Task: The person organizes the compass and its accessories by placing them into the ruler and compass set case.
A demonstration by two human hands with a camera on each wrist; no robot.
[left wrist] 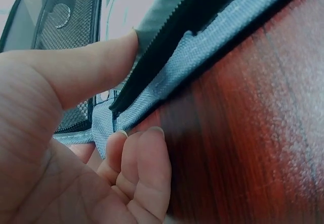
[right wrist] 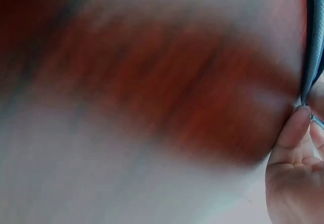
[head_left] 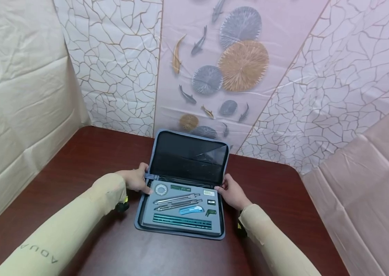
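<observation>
An unfolded blue-grey zip case [head_left: 179,235] lies on the table, its black-lined lid leaning back. A grey insert tray [head_left: 184,195] fills the base, holding green pencils [head_left: 182,221], two metallic compass-like tools [head_left: 177,199], a blue cutter [head_left: 191,209], a tape-like ring [head_left: 161,189] and small green pieces. My left hand [head_left: 135,179] grips the case's left edge near the hinge; in the left wrist view its thumb [left wrist: 101,64] rests at the insert's rim, fingers curled by the fabric tab [left wrist: 104,125]. My right hand [head_left: 233,193] pinches the right edge near the hinge, partly cut off in the right wrist view.
The dark red-brown table [head_left: 108,237] extends around the case on both sides. Behind it hangs a patterned cloth wall [head_left: 118,61], with pale cloth walls [head_left: 11,96] at left and right. A dark wrist device [head_left: 122,206] sits under the left sleeve.
</observation>
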